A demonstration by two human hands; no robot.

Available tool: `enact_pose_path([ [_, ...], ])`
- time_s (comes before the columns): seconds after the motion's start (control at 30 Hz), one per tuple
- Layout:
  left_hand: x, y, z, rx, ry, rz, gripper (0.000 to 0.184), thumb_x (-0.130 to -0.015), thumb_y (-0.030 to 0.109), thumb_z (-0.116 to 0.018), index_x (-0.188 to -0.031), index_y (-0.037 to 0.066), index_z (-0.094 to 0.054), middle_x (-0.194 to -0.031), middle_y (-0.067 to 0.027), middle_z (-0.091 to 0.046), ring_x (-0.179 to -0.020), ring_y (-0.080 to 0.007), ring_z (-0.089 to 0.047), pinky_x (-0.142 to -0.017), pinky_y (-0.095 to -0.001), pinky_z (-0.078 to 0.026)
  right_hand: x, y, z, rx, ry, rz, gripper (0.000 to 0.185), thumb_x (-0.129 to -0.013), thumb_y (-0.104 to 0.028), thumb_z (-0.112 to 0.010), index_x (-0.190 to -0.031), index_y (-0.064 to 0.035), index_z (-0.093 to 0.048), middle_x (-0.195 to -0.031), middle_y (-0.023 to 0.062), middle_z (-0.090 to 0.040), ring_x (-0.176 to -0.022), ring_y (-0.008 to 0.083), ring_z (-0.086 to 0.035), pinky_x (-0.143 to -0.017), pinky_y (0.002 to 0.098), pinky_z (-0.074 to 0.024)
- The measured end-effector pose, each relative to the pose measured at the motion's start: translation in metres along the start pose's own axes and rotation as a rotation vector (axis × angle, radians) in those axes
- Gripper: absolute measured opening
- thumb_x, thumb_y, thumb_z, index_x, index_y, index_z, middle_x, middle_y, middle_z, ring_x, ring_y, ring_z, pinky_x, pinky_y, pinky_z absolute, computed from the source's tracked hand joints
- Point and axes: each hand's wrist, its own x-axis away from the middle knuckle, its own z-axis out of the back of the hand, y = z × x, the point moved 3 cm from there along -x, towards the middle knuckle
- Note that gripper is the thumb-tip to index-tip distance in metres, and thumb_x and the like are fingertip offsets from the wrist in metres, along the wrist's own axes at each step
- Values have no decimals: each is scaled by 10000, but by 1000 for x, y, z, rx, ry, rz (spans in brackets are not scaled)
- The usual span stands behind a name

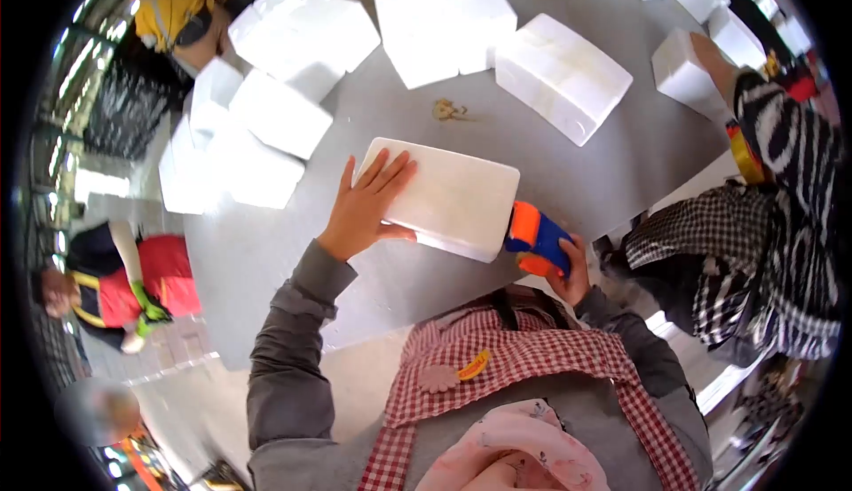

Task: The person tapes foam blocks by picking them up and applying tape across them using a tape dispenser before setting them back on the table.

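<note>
A white foam box (pixel 448 194) lies on the grey metal table (pixel 355 291) in front of me. My left hand (pixel 368 203) rests on its left end, fingers spread over the top and thumb along the near side. My right hand (pixel 572 271) is wrapped round a blue and orange tape dispenser (pixel 541 241), whose front end is at the right end of the box. Whether tape touches the box cannot be made out.
More white boxes (pixel 280 114) stand at the left, others (pixel 444 25) at the far side. One box (pixel 564 78) lies behind mine. A co-worker's arm (pixel 763 127) touches a box at the right. Other people stand at the left and far left.
</note>
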Motion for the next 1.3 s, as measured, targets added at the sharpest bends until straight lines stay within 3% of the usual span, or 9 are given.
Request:
enact_pose_path([
  [0.2,-100,-45,-22,91,328,-237,597,-729,431,-630,-1256,195,-476,-1200,-45,-493,-1079,-237,-474,-968,-451,-278,-73,15,6,-653,44,-485,667,-731,53,-542,-1337,-61,-289,-1202,84,-430,-1051,172,-447,-887,305,-399],
  [0.4,-123,-39,-31,-53,336,-259,493,-792,391,-562,-1263,280,-470,-1035,-88,-509,-954,-277,-476,-832,-406,-353,-50,0,-30,-654,314,-644,659,-755,35,-541,-1351,-62,-278,-1204,70,-449,-1070,165,-457,-898,306,-401],
  [0.6,-46,-42,-69,-130,125,173,577,-825,528,-469,-1328,260,-376,-950,-109,-507,-872,-306,-514,-760,-448,-396,-10,-55,-111,-583,445,-502,665,-751,-48,-574,-1327,15,-249,-1244,115,-439,-1155,219,-426,-985,347,-328],
  [0.67,-11,-29,-69,-54,16,646,659,-799,566,-484,-1350,235,-337,-1067,-168,-497,-924,-355,-511,-785,-491,-400,-62,-33,-111,-394,366,-426,672,-735,-81,-586,-1314,7,-256,-1190,177,-468,-1112,286,-460,-949,347,-356],
  [0.77,28,-17,-89,-130,380,475,669,-798,548,-499,-1361,235,-317,-1384,-246,-246,-1054,-462,-445,-854,-504,-401,-146,-6,-102,-232,180,-379,637,-720,-170,-609,-1273,-24,-329,-1145,231,-482,-1041,346,-496,-898,366,-396],
  [0.93,22,7,-66,82,237,705,617,-800,513,-510,-1345,283,-338,-1417,-180,-233,-1046,-450,-441,-864,-486,-403,-100,-16,-94,-272,163,-439,650,-677,-199,-648,-1250,-34,-387,-1179,225,-466,-1083,347,-469,-920,381,-379],
  [1.1,19,56,-48,-5,33,915,661,-803,565,-472,-1322,166,-377,-1309,-293,-316,-987,-420,-538,-802,-470,-450,12,-50,-109,-442,230,-469,672,-705,-105,-589,-1303,-11,-297,-1234,183,-419,-1173,271,-406,-972,353,-336],
  [1.2,18,80,-50,57,116,728,615,-805,511,-519,-1268,113,-441,-1212,-275,-401,-783,-427,-584,-707,-471,-488,-44,-33,-78,-441,250,-584,642,-731,-79,-553,-1311,-12,-284,-1221,169,-432,-1126,249,-441,-953,328,-358],
  [1.3,-20,61,-25,-118,291,412,488,-871,429,-456,-1303,206,-414,-1291,-165,-382,-1159,-382,-407,-921,-521,-338,-63,-26,-57,-508,163,-592,638,-721,-91,-573,-1296,-6,-310,-1218,165,-440,-1123,251,-443,-963,336,-349],
])
